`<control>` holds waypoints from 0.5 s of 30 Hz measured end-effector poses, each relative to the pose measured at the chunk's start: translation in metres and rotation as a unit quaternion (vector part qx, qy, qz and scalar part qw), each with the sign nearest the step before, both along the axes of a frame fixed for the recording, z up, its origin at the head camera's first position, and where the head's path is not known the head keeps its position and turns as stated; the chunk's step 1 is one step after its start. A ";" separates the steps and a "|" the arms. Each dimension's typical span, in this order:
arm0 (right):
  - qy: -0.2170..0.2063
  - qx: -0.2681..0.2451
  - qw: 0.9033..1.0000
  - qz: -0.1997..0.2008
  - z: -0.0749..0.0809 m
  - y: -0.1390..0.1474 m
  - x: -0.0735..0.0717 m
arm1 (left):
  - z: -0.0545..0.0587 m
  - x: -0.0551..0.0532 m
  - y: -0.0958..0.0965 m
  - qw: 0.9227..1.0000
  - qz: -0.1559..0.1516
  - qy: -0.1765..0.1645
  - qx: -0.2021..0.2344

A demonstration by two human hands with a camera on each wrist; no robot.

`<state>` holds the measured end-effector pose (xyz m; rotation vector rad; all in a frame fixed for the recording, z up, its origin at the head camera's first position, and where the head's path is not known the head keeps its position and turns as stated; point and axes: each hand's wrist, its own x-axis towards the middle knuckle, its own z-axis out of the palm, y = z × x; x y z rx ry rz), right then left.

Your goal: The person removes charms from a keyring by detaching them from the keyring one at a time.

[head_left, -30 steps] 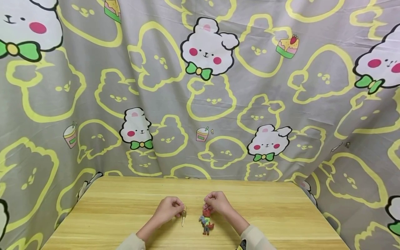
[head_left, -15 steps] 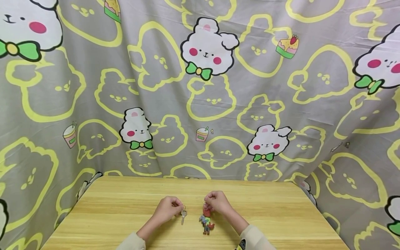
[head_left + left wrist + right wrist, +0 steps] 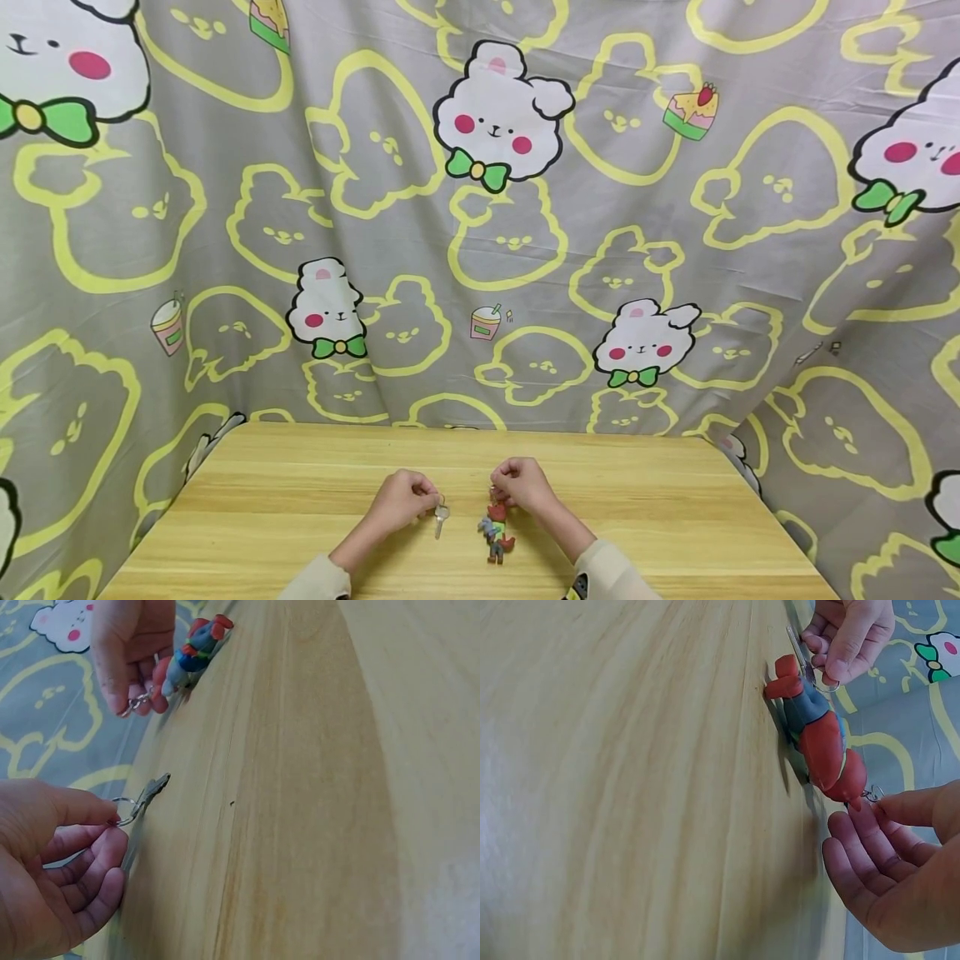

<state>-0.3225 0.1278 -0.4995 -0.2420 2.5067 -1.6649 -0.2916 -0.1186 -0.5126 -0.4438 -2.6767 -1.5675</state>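
My left hand (image 3: 407, 500) pinches a thin metal ring (image 3: 126, 812) between thumb and index finger. From that ring a silver key (image 3: 441, 523) hangs with its blade pointing down over the table. A short distance to the right, my right hand (image 3: 522, 485) pinches the metal link (image 3: 873, 795) at the top of a keychain figurine (image 3: 497, 530). The figurine is a small character with a red head, blue and green parts and a reddish tail. It hangs with its feet close to the tabletop. Key and figurine are apart in the head view.
Both hands work over a light wood-grain table (image 3: 637, 517). Behind and at both sides hangs a grey cloth (image 3: 525, 250) printed with white bunnies and yellow outlines. A tiny dark speck (image 3: 232, 802) marks the wood in the left wrist view.
The key has turned on its ring, from nearly edge-on to showing its flat face. Both hands have hardly moved, and the figurine keeps its place.
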 end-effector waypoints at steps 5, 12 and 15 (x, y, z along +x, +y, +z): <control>0.002 0.004 1.000 -0.002 -0.001 0.000 -0.001 | 0.000 -0.002 -0.001 1.000 0.006 0.004 -0.007; 0.007 0.012 1.000 -0.007 -0.003 0.000 -0.002 | 0.000 -0.004 -0.002 1.000 0.009 0.006 -0.009; 0.009 0.012 1.000 -0.008 -0.005 0.000 -0.003 | 0.001 -0.004 -0.003 1.000 0.009 0.009 -0.010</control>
